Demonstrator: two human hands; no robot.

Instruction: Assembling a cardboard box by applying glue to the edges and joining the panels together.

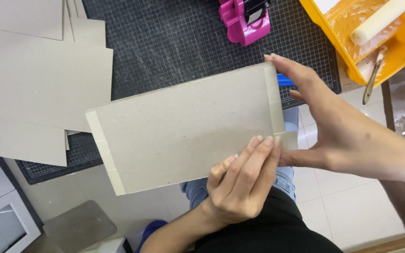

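Head view: grey cardboard panel (183,131) held over the surface (174,37) edge, long axis running left-low to right-high. Right hand (333,126) clamped on the taped right edge, forefinger along it, thumb underneath. Left hand (240,187) from below, fingertips (263,143) pressing the lower right corner. Pink tape dispenser (245,18) beyond.

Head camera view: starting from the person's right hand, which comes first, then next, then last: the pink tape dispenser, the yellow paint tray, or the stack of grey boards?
From the right hand:
1. Yellow paint tray, just above it, upper right.
2. Pink tape dispenser, top centre on the cutting mat.
3. Stack of grey boards, far left.
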